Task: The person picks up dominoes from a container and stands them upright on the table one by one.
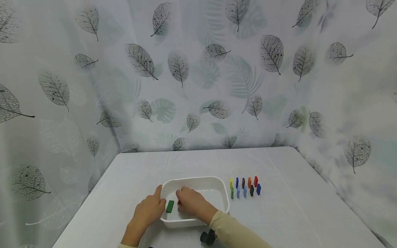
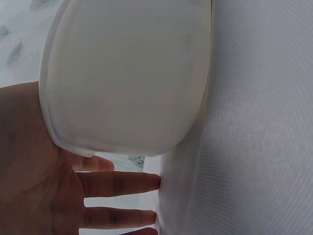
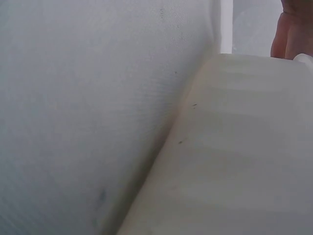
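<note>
A white plastic tray (image 1: pixel 214 184) sits on the table. My left hand (image 1: pixel 149 209) rests at its left end, index finger along the rim and thumb at the edge. In the left wrist view, the left fingers (image 2: pixel 120 184) are straight and spread beside the tray's outer wall (image 2: pixel 127 78). My right hand (image 1: pixel 193 203) reaches into the tray, its fingers curled and pinching a red domino (image 1: pixel 179 202), mostly hidden by the hand. A green domino (image 1: pixel 169 206) lies flat between the two hands. The right wrist view shows mainly the tray's outer side (image 3: pixel 234 147).
Right of the tray, several coloured dominoes (image 1: pixel 249 182) stand upright in two rows on the white-covered table (image 1: pixel 294 206). A black device (image 1: pixel 208 237) is at the right wrist, near the tray's front edge. A leaf-patterned curtain (image 1: pixel 198 86) surrounds the table.
</note>
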`<state>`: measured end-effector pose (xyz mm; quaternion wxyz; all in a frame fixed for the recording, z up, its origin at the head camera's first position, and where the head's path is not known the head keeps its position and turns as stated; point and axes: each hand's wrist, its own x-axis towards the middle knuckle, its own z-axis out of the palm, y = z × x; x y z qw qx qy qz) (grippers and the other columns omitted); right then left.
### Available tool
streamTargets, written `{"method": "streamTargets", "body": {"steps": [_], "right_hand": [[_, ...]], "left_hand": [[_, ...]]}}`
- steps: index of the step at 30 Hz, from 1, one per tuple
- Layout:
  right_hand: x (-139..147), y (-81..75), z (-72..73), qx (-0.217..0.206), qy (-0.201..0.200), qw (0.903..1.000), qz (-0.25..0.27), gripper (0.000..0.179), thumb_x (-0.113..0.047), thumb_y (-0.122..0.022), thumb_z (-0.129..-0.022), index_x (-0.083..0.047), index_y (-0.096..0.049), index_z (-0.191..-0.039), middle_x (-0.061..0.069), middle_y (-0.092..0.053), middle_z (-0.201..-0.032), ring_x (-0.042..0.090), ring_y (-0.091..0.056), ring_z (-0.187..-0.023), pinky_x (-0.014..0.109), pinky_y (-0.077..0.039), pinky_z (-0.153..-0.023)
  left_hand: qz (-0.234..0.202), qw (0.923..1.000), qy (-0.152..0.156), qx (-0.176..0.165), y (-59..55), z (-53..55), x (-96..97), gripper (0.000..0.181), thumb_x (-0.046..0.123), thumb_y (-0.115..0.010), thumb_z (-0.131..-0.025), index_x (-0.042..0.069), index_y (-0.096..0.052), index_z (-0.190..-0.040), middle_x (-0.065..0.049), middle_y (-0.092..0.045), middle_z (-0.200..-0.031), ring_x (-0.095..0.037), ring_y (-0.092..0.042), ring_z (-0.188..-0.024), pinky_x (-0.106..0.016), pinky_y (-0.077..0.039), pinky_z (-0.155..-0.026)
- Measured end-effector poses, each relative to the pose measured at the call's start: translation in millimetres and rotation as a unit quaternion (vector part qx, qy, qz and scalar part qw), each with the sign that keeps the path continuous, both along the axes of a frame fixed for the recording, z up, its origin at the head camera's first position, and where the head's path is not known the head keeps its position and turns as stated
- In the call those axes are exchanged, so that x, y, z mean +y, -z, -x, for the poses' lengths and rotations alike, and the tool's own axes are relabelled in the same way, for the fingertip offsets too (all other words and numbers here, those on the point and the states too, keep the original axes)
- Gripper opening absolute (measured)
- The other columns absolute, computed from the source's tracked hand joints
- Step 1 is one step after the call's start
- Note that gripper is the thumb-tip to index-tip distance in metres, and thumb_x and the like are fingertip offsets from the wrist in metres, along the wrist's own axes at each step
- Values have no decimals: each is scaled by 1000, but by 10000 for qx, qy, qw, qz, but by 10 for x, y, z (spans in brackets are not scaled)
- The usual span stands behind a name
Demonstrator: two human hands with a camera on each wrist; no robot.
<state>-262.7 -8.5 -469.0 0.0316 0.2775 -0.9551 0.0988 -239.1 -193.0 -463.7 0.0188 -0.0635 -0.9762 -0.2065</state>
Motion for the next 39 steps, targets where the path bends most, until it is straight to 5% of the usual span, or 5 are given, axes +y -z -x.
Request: {"method": "streamTargets", "body": {"steps": [13,27,39], "right_hand": [[3,16,14,-199,48,9997,115,19,-16,-84,-85,-13,-66,-88,-4,-53,-76,8,-49,-68,24,-45,-60],[97,-57,19,-560,-54,9938,959,16,-10,-83,-82,-14,-67,-84,-9,-54,-70,6,-51,-64,21,-45,-58],[167,-152,-29,-405,-210,9902,1324,13,-14,-82,-81,-18,-73,-90,-13,-57,-75,5,-51,-69,21,-46,-61]], "left_hand": [[-57,9999,-14,-89,22,-5,-6,60,21,-50,-99,-4,-41,-153,-5,-52,-65,-22,-48,-54,-39,-38,-48],[-66,9999,9,-108,8,3,5,61,22,-50,-99,-4,-41,-153,-5,-55,-67,-23,-49,-56,-40,-40,-50],[-109,9998,-27,-191,21,10,-6,62,22,-49,-100,-4,-40,-155,-5,-51,-65,-22,-49,-56,-39,-38,-51]]}}
